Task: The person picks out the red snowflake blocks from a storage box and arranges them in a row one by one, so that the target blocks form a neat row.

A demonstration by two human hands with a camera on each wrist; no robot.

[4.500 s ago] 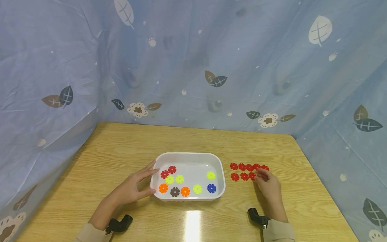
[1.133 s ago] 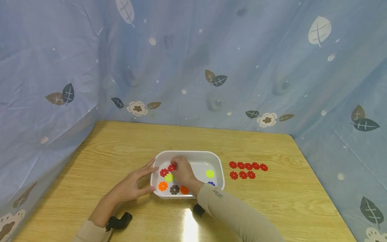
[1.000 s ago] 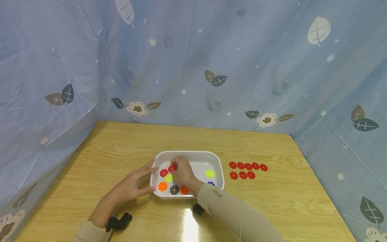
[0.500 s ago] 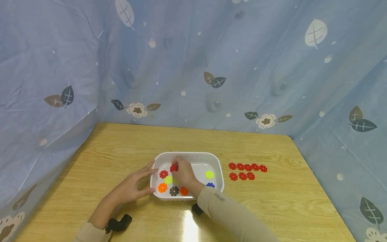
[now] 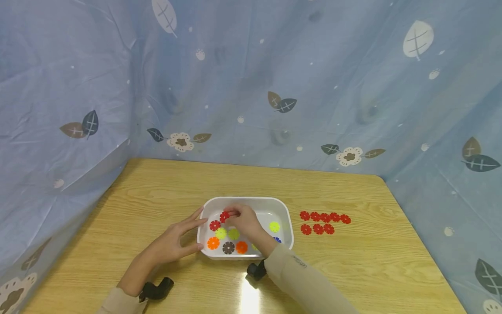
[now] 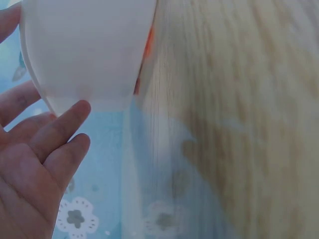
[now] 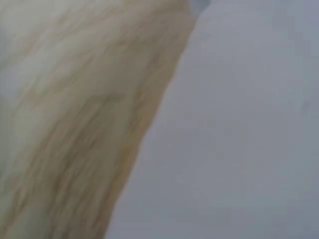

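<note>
My left hand rests at the left end of the white plastic tray, its fingers spread and touching the rim; in the left wrist view, fingertips lie against the outer wall. My right hand reaches into the tray and pinches a red notched snowflake disc at its fingertips. Nearby in the tray lie another red disc, yellow discs, orange discs and a brown disc. The right forearm partly covers a blue disc. The right wrist view shows only blurred tray wall and table.
To the right of the tray, red discs lie on the wooden table in two rows, several in the back row and three in front. A patterned blue cloth surrounds the table's back and sides.
From the red rows at right, my right hand has moved left into the tray and taken hold of a red disc. Its fingers have shifted slightly just now. The left hand stays at the tray.
</note>
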